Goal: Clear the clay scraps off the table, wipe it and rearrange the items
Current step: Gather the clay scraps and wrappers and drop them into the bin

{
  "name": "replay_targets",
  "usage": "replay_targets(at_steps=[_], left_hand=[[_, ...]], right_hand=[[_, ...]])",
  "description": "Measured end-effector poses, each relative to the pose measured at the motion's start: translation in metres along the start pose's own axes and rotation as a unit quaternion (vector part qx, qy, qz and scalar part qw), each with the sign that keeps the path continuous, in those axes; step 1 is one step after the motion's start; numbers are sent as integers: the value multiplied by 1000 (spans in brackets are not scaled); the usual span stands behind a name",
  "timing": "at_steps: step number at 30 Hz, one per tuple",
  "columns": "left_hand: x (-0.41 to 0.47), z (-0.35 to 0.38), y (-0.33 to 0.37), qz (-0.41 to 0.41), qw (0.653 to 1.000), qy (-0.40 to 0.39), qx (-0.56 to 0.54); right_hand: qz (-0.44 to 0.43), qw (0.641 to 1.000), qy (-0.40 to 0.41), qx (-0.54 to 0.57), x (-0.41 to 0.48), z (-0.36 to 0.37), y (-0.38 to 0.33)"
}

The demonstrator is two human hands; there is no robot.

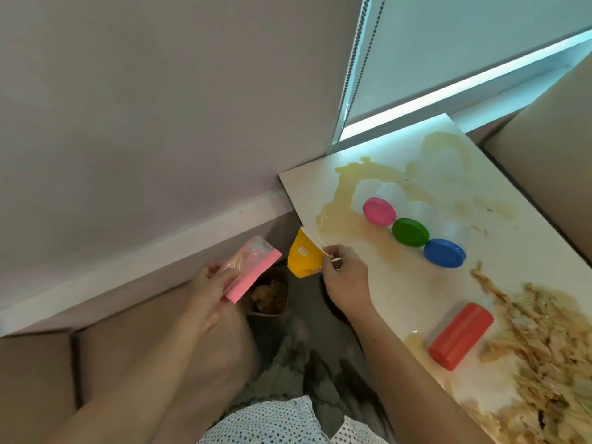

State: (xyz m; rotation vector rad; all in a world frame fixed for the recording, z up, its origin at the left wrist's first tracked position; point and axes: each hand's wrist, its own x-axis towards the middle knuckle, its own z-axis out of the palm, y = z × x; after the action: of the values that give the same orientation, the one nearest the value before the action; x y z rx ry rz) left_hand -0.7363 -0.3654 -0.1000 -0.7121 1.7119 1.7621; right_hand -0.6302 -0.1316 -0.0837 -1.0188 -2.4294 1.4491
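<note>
My right hand (344, 277) pinches the rim of a yellow paper cup (302, 256), tipped on its side off the white table's (400, 283) left edge. My left hand (211, 290) holds a pink scraper with a clear plastic bag (253, 270). Below both sits a brown bin (269, 296) on the floor with clay scraps inside. A heap of beige clay scraps (538, 347) covers the table's near right part. Yellowish clay smears (368, 174) stain the far part.
Three tubs with pink (379, 211), green (410, 232) and blue (444, 253) lids stand in a row mid-table. A red cylinder (461, 336) lies on its side beside the scraps. A wall and window blind with bead chain (355, 59) rise behind. Brown furniture flanks the table's right side.
</note>
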Motion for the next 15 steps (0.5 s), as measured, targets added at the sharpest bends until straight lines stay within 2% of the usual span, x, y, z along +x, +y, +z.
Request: replay_targets(at_steps=[5,15], left_hand=[[22,-26,-16,7,998,54,27],[116,-30,-93,-11,974,178,142]], right_hand=[[-18,996,-71,-54,1,49,1],[69,977,-161,-118,46,167,89]])
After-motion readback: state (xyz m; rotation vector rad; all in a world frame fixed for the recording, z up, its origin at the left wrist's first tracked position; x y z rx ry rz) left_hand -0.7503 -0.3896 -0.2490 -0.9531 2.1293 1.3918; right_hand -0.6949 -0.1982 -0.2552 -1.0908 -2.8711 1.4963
